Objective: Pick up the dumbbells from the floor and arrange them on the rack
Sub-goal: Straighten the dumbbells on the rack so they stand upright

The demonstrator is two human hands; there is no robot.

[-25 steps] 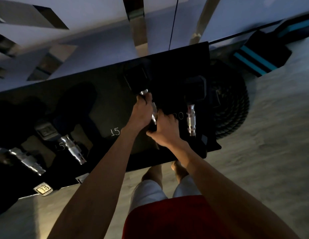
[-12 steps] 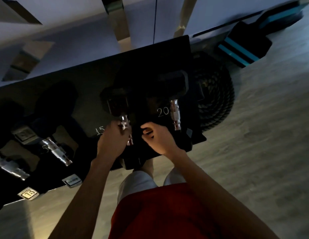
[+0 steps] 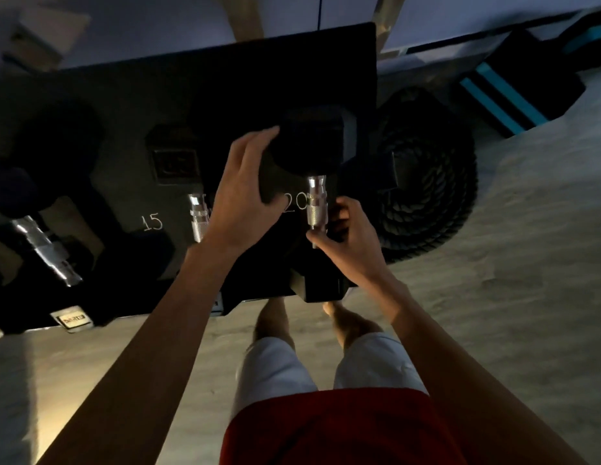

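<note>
Dumbbell [image 3: 315, 196] marked 20, lying on the rack [image 3: 225, 78] at its right end. Right hand [image 3: 346, 236] grip closed around the knurled handle; left hand [image 3: 245, 189] grip wide, spread against the far head, probably to steady and seat it.

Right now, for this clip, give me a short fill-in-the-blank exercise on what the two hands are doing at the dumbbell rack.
1. The right hand grips the knurled ____ of the rightmost dumbbell.
2. The left hand lies spread over the chalked rack beside that dumbbell's far ____.
3. The white number chalked just left of that handle reads ____.
4. On the floor right of the rack lies a coiled black ____.

Missing words: handle; head; 20; rope
</note>
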